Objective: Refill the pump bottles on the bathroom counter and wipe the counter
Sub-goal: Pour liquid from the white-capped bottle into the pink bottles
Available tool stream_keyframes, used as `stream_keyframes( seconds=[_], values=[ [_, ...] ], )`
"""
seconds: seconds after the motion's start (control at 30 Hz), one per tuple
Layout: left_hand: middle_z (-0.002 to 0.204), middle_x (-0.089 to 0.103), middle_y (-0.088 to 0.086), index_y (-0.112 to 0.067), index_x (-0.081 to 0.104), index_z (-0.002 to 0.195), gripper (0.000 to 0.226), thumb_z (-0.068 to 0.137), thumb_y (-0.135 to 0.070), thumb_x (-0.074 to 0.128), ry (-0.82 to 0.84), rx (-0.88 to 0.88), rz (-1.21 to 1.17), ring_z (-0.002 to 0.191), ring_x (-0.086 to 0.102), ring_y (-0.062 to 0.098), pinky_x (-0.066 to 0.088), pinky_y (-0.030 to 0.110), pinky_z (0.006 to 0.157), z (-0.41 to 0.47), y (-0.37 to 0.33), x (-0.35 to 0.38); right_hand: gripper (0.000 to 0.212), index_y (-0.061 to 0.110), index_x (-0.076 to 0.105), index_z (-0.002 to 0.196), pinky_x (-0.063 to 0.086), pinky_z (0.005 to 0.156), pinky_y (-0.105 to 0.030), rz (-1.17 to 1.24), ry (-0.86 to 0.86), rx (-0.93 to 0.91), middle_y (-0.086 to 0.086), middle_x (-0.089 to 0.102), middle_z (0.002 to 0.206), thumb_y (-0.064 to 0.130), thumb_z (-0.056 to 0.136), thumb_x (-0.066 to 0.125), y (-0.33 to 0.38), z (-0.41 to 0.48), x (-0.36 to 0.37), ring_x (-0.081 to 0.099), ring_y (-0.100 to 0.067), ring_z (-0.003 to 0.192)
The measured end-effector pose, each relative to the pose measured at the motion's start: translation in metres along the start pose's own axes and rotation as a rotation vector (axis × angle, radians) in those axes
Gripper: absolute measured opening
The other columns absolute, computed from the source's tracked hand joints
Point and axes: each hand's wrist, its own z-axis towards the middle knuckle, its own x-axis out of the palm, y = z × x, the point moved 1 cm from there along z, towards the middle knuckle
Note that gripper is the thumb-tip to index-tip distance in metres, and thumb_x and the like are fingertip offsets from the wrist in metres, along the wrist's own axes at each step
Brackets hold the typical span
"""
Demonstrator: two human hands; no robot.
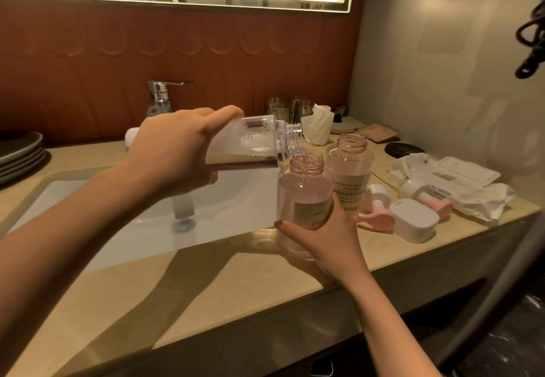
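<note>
Plastic over plastic: tips the clear refill bottle [250,146], wrapped in the left hand [174,152], neck-down over the open pink pump bottle [300,196] to pour, and steadies that bottle at the front edge of the counter [221,288] with the right hand [321,241] curled round its base.

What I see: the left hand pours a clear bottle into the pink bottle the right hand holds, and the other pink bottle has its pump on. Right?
No: in the head view the other pink bottle is open, its pump off; two pumps lie on the counter. The rest is right.
</note>
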Motion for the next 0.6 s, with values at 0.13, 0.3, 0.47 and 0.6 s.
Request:
stream_keyframes(
  seconds=[0.13,0.3,0.47,0.6],
  values=[
    [0.104,0.066,0.004,-0.029,0.039,0.132,0.086,0.059,-0.022,0.084,-0.005,0.021,-0.028,0.084,0.062,0.029,0.054,0.036,0.056,0.0003,0.0015,0.0010,0.086,0.027,0.040,0.134,0.044,0.083,-0.015,-0.001,0.004,0.008,0.013,0.054,0.121,0.045,0.061,0.082,-0.0003,0.0003,0.0000,0.051,-0.005,0.111],
    [0.104,0.066,0.004,-0.028,0.041,0.133,0.085,0.060,-0.022,0.085,-0.011,0.018,-0.029,0.083,0.062,0.028,0.052,0.033,0.056,-0.0002,0.0009,0.0011,0.086,0.027,0.040,0.134,0.043,0.078,-0.011,0.003,0.004,0.009,0.015,0.054,0.118,0.043,0.061,0.082,0.0014,0.0001,-0.0003,0.051,-0.003,0.109],
    [0.104,0.065,0.003,-0.028,0.041,0.134,0.085,0.060,-0.023,0.085,-0.010,0.015,-0.023,0.083,0.061,0.027,0.046,0.029,0.055,-0.0007,0.0002,0.0004,0.086,0.027,0.040,0.134,0.043,0.079,-0.012,0.009,0.007,0.016,0.014,0.053,0.119,0.044,0.060,0.082,0.0009,-0.0001,-0.0005,0.051,-0.005,0.110],
    [0.104,0.066,0.004,-0.027,0.042,0.134,0.086,0.060,-0.022,0.085,-0.010,0.021,-0.024,0.084,0.062,0.027,0.046,0.029,0.055,-0.0004,-0.0002,0.0001,0.087,0.028,0.039,0.135,0.042,0.078,-0.011,0.012,0.010,0.017,0.015,0.053,0.120,0.043,0.061,0.081,0.0013,0.0001,-0.0004,0.051,-0.005,0.111]
  ],
)
